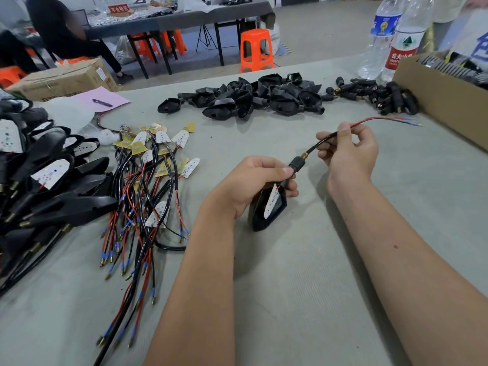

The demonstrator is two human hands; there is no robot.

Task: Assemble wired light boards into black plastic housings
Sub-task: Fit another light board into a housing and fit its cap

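Near the centre of the grey worktop (303, 273), the left hand (253, 180) is gripping a black housing (266, 210) by its neck, fingers (290, 192) curled round it, with a white light board (272, 200) sitting inside the shell. At 2 o'clock from it, the right hand (348, 151) is pinching the black cable (324, 141) coming out of the housing's stem, its red and black leads trailing towards 3 o'clock. A heap of empty housings (250, 99) is lying at 12 o'clock, loose wired boards (150, 180) at 9 o'clock, and finished units (39, 186) beyond them at the left edge.
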